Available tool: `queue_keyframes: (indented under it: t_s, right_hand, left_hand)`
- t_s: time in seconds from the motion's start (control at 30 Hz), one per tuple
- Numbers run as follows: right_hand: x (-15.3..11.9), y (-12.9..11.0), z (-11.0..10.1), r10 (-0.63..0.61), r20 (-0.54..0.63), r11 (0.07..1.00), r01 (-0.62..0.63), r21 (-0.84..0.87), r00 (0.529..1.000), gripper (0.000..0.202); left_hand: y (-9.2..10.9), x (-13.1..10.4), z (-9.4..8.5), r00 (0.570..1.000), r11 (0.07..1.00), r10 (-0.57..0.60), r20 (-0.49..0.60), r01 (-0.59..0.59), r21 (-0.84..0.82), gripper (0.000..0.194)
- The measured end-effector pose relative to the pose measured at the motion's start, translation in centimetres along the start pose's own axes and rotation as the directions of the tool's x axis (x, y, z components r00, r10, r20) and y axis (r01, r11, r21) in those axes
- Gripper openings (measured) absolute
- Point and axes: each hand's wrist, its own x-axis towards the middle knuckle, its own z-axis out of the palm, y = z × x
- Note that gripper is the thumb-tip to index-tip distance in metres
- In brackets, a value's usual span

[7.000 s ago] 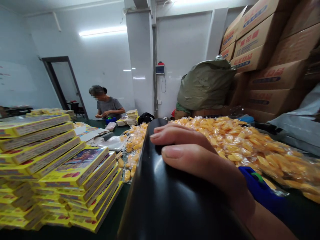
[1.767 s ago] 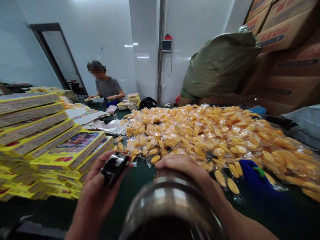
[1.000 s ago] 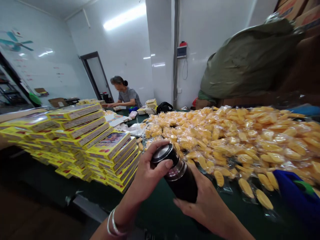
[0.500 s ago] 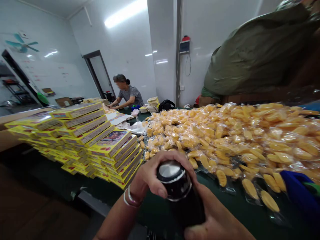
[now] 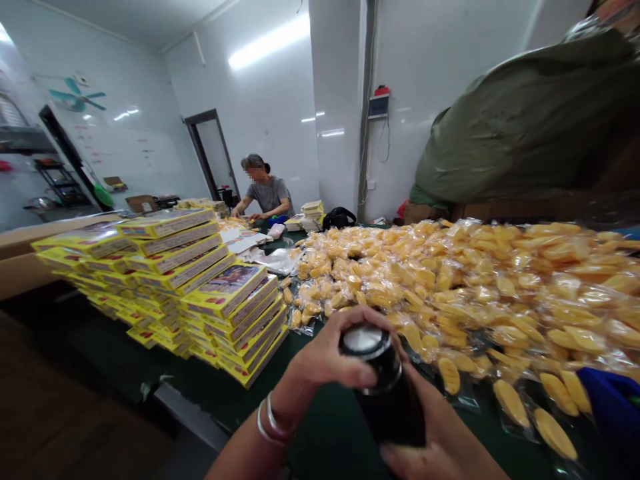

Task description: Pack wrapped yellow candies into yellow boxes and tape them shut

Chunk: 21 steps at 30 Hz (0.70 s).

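My 2 hands are clamped on the same black flask [image 5: 393, 417]: my left hand [image 5: 330, 353] wraps its cap [image 5: 365, 339], and my right hand [image 5: 433, 417] grips the body lower down. I hold it tilted above the near edge of the bench [image 5: 313, 433]. I can't tell whether the cap is tight; if it isn't, a tip could spill liquid, should there be any inside. The smooth body might slip if my right hand eased off. Swinging my left elbow out could knock the staggered yellow boxes [image 5: 227, 290], which look ready to slide. A drop or a leak to the right would, I think, land on the wrapped yellow pieces [image 5: 420, 273], some lying near my right hand.

The bench is dark green, with white papers [image 5: 245, 240] and a black bag [image 5: 340, 219] toward its far edge, and a blue container [image 5: 610, 407] at right. A person in grey [image 5: 271, 195] works beyond the boxes. Pale walls, 1 teal fan [image 5: 77, 101], a bright tube light [image 5: 270, 41] and a bulging olive sack [image 5: 505, 127] fill out the room.
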Motion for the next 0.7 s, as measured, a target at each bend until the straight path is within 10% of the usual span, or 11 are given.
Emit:
queue_keyframes:
  t_s: [0.13, 0.23, 0.33, 0.43, 0.6, 0.7]
  right_hand:
    - [-0.8, -0.4, -0.3, -0.086, 0.084, 0.987, 0.073, 0.144, 0.993, 0.074]
    - [-0.1, -0.2, 0.0, 0.041, -0.145, 0.997, -0.05, -0.063, 0.989, 0.059]
    - [0.9, -0.1, 0.3, -0.064, -0.439, 0.933, -0.102, -0.344, 0.896, 0.058]
    - [1.2, -0.5, 0.2, -0.077, -0.431, 0.924, -0.099, -0.37, 0.899, 0.063]
    - [0.0, -1.3, -0.1, 0.038, -0.011, 0.989, -0.036, 0.143, 0.999, 0.074]
    - [0.1, -0.4, 0.1, 0.077, -0.143, 0.994, -0.065, 0.087, 0.987, 0.068]
  left_hand:
    - [2.4, 1.1, -1.5, 0.891, 0.995, -0.029, 0.453, 0.067, -0.069, 0.063]
    - [3.4, 1.6, -1.5, 0.938, 0.968, -0.138, 0.317, 0.06, 0.244, 0.063]
    - [2.6, 1.1, -0.3, 0.999, 0.877, -0.006, -0.039, 0.024, 0.48, 0.065]
    - [1.0, 0.5, 0.2, 0.945, 0.854, 0.147, -0.292, 0.028, 0.52, 0.046]
    - [0.1, 1.5, -2.9, 0.964, 0.994, -0.04, 0.263, 0.012, 0.107, 0.059]
    - [0.5, 1.6, -3.4, 0.977, 0.981, -0.123, 0.176, 0.093, 0.168, 0.063]
